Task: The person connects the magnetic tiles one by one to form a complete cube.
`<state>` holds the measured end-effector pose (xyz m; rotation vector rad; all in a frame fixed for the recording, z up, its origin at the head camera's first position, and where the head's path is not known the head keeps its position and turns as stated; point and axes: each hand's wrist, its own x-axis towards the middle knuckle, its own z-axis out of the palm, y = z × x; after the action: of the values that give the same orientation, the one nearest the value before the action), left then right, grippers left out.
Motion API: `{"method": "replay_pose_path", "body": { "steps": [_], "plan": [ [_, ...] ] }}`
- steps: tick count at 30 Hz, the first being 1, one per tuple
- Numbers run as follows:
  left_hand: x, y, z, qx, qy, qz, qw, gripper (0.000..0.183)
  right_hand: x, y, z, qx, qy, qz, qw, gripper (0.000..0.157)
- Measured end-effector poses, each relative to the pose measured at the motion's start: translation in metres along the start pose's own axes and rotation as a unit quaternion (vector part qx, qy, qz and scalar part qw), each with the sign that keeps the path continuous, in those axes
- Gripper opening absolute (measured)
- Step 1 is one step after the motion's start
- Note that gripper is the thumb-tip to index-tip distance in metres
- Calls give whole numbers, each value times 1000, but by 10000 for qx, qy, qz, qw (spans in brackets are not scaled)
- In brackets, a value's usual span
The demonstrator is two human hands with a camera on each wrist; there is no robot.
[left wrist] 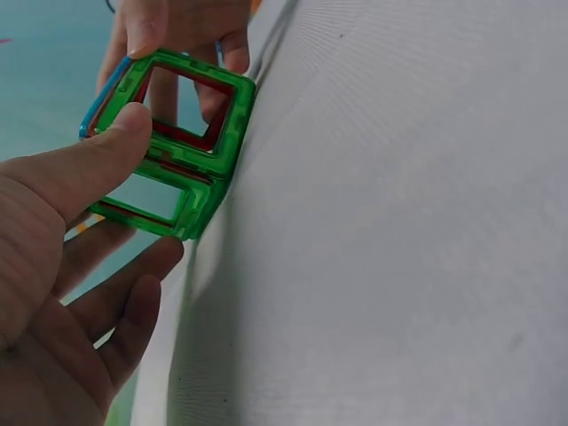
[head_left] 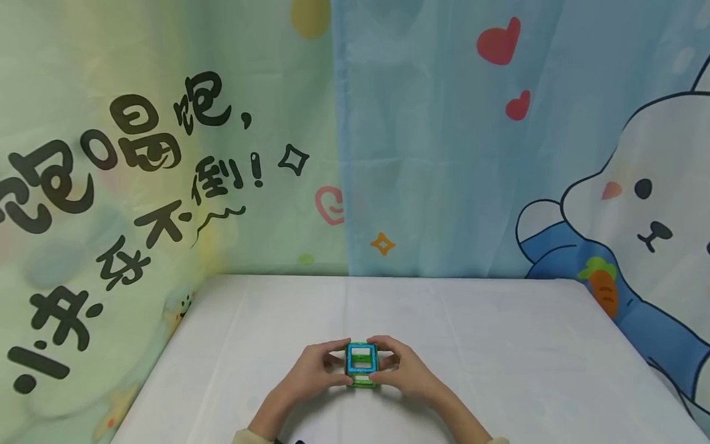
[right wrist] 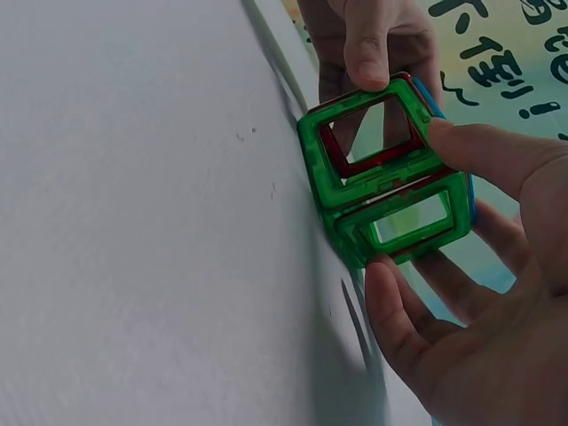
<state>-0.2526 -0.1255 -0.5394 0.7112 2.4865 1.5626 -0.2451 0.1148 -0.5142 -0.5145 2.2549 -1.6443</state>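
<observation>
A small cube of magnetic building tiles [head_left: 362,370] is held between both hands low in the head view. A blue square tile frame forms its top. Green tile frames [left wrist: 200,161] face the wrist cameras, and red edges [right wrist: 386,161] show through their openings. My left hand [head_left: 315,371] grips the cube's left side, its thumb on the near green face and fingers at the far side. From the right, my right hand [head_left: 412,375] pinches it the same way, thumb [right wrist: 470,146] on the green frame near the blue top edge. The cube is close over the white table.
A white cloth covers the table [head_left: 499,357] and spreads around the hands on all sides. Behind it hangs a printed curtain [head_left: 421,185] with hearts, black lettering and a cartoon animal in blue.
</observation>
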Motion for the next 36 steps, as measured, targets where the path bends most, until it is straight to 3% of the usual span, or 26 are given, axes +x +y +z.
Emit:
{"method": "replay_pose_path", "body": {
  "steps": [8, 12, 17, 24, 31, 36],
  "plan": [
    [1, 0, 2, 8, -18, -69, 10000, 70, 0, 1, 1, 171, 93, 81, 9998, 65],
    [-1, -1, 3, 118, -61, -8, 9999, 78, -2, 2, -1, 166, 46, 114, 9998, 74],
    [-3, -1, -3, 392, -62, 176, 9991, 86, -5, 0, -9, -293, 229, 31, 9993, 79],
    [1, -3, -4, 682, -144, 578, 9959, 74, -5, -2, -6, -1015, 99, -569, 9932, 67],
    [0, -4, -1, 791, -68, 554, 9953, 72, -7, -2, -1, -1010, 94, -375, 9941, 75],
    [-2, 0, -11, 947, 84, 485, 9943, 75, -7, -7, -16, -1305, 109, -279, 9910, 77]
  ]
}}
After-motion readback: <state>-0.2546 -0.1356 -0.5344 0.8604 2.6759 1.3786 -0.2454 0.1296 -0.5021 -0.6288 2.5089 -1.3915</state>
